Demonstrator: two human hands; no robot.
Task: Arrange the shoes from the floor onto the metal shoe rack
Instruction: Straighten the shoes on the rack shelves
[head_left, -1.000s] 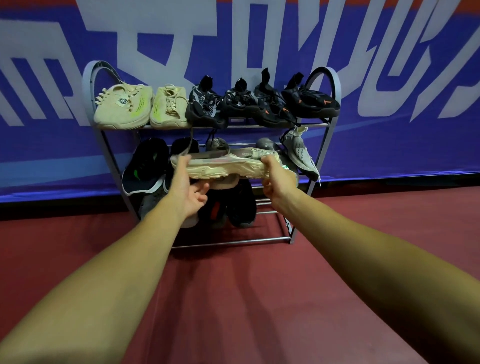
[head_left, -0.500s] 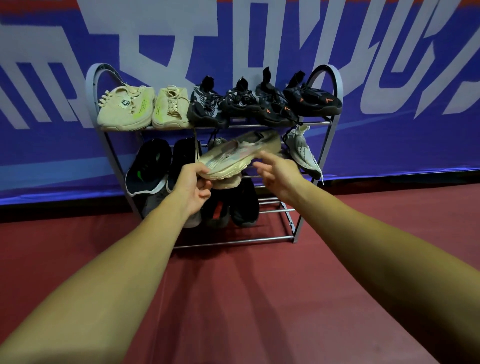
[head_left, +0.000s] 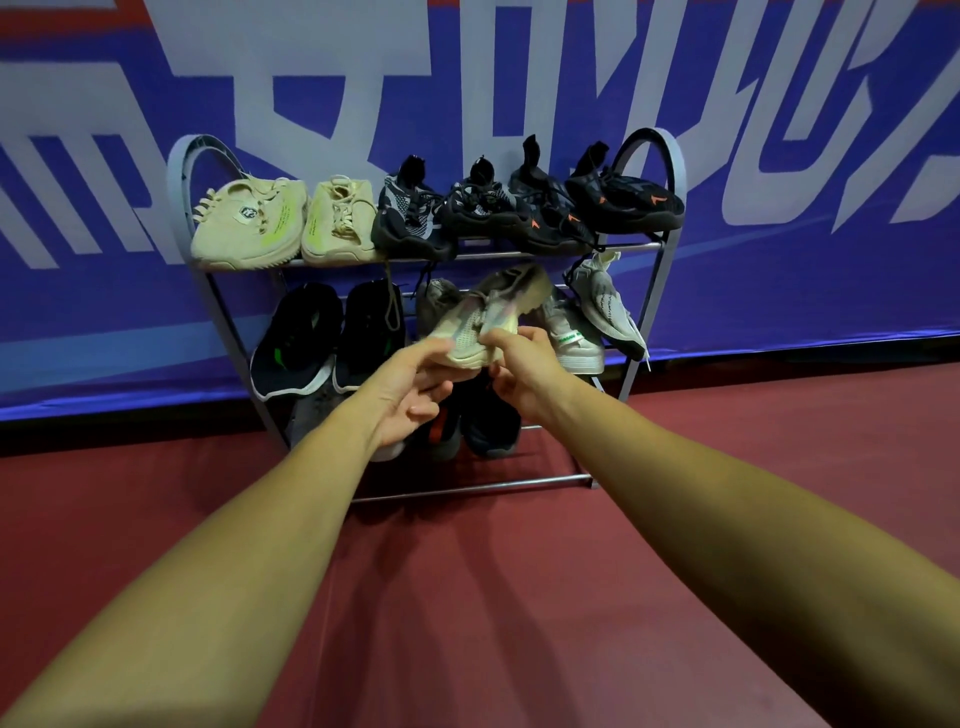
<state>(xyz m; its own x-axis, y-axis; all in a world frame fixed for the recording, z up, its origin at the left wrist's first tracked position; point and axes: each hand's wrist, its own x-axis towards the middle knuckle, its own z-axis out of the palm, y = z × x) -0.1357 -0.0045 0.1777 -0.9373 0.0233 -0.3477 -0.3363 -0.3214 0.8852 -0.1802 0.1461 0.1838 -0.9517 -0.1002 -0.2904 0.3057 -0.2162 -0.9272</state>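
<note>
Both hands meet at the near end of a beige shoe. It is held up in front of the middle shelf of the metal shoe rack, with its far end tilted toward 1 o'clock. The left hand grasps it from 8 o'clock, thumb on top and fingers curled underneath. The right hand grasps it from 4 o'clock, thumb on the upper. The shoe is blurred, so I cannot tell whether it touches the shelf.

At 12 o'clock from the held shoe, the top shelf carries two cream shoes at its left end and four black sneakers filling the rest. At 9 o'clock, two dark shoes lean on the middle shelf. At 3 o'clock sits a white shoe, and beyond it a pale sneaker hangs toe down by the right post. At 6 o'clock, navy shoes stand on the bottom shelf, partly hidden by the wrists. The rack stands on a red floor against a blue banner.
</note>
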